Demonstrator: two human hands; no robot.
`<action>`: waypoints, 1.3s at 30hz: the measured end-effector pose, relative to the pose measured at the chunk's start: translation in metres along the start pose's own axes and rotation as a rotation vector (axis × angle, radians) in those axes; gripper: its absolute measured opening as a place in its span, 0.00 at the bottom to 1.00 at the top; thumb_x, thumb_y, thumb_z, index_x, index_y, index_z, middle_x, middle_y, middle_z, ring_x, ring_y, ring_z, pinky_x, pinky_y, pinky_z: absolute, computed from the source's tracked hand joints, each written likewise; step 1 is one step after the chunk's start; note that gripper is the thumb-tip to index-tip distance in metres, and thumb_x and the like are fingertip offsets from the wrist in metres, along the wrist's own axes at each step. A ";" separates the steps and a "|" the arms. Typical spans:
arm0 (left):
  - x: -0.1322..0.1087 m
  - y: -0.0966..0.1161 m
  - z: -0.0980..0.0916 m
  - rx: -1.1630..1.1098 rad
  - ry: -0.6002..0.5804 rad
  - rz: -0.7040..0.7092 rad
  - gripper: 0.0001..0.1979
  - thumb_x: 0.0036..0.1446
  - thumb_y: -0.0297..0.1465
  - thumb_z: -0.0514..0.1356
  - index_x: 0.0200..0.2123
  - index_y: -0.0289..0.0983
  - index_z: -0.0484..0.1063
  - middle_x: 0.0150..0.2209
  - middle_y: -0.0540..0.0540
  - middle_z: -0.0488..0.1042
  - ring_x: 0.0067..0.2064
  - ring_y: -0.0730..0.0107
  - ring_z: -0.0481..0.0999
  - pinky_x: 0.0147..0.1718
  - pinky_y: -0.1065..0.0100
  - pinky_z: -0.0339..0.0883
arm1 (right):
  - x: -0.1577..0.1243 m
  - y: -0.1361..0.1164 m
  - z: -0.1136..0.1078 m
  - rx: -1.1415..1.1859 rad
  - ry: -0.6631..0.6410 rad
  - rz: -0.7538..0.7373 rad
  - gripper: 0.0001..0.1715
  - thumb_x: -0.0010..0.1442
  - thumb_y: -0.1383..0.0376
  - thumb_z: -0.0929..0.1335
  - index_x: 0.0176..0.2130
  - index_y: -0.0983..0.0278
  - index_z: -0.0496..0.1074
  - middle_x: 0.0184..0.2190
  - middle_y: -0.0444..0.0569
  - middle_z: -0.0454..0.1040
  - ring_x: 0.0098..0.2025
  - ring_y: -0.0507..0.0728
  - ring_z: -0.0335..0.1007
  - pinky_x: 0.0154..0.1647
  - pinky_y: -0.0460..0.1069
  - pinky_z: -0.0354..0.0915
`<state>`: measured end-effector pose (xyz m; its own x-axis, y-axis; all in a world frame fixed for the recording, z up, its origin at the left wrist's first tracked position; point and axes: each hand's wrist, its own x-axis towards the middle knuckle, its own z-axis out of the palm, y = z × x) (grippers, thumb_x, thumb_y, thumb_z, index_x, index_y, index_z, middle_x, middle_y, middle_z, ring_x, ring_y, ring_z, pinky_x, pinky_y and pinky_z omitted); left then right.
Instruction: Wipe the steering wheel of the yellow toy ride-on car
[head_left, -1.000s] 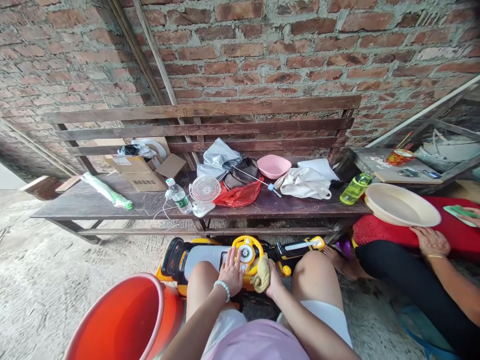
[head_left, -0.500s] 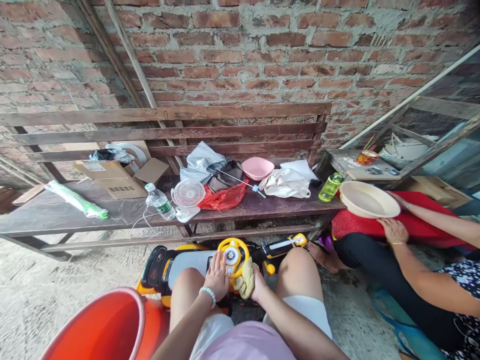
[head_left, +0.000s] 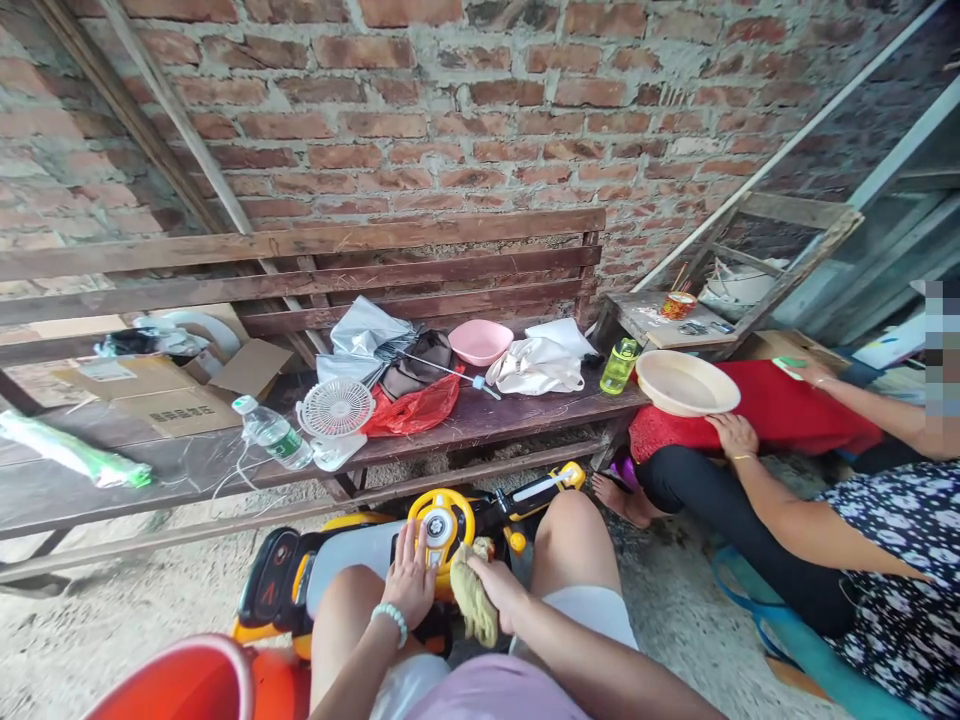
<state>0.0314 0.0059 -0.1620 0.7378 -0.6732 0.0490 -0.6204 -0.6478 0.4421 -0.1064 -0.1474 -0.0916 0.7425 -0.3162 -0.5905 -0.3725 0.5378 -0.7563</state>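
Note:
A yellow and black toy ride-on car [head_left: 337,560] lies on the ground between my knees, its yellow steering wheel [head_left: 442,520] facing up. My left hand [head_left: 409,585], with a bead bracelet on the wrist, rests flat against the left side of the steering wheel. A yellowish cloth [head_left: 472,605] is held in my right hand [head_left: 506,590], just right of and below the wheel.
An orange bucket [head_left: 180,685] stands at the lower left. A wooden bench [head_left: 225,460] ahead carries a cardboard box [head_left: 161,390], a water bottle [head_left: 270,435], a small fan [head_left: 335,410], a red bag and a pink bowl [head_left: 480,342]. A person at right holds a cream basin [head_left: 686,383].
The view has swung right, so the bench and bucket slid left. My right hand has drawn the cloth down off the steering wheel. My left hand stays on the wheel.

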 end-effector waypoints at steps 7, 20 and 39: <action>-0.009 0.028 -0.012 -0.068 -0.006 -0.080 0.41 0.67 0.37 0.52 0.78 0.34 0.41 0.78 0.34 0.44 0.79 0.47 0.40 0.74 0.40 0.48 | 0.009 -0.077 0.010 -0.436 0.095 -0.451 0.22 0.58 0.52 0.72 0.47 0.62 0.77 0.48 0.56 0.81 0.52 0.66 0.78 0.58 0.57 0.71; -0.008 0.029 -0.010 -0.150 -0.124 -0.169 0.42 0.66 0.36 0.52 0.77 0.28 0.39 0.79 0.30 0.35 0.79 0.47 0.33 0.74 0.42 0.48 | 0.041 -0.085 0.023 -1.529 -0.226 -0.676 0.25 0.61 0.62 0.71 0.58 0.61 0.76 0.60 0.54 0.73 0.60 0.64 0.68 0.64 0.56 0.64; -0.006 0.034 -0.025 -0.212 -0.164 -0.092 0.43 0.63 0.37 0.55 0.76 0.26 0.44 0.79 0.30 0.31 0.79 0.42 0.34 0.75 0.42 0.45 | 0.060 -0.103 0.050 -1.609 -0.329 -0.630 0.27 0.58 0.63 0.72 0.57 0.61 0.77 0.59 0.55 0.76 0.63 0.64 0.67 0.70 0.59 0.56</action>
<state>0.0129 -0.0035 -0.1249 0.7247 -0.6750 -0.1382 -0.4707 -0.6315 0.6161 0.0044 -0.1830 -0.0349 0.9729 0.1125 -0.2022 0.0104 -0.8941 -0.4477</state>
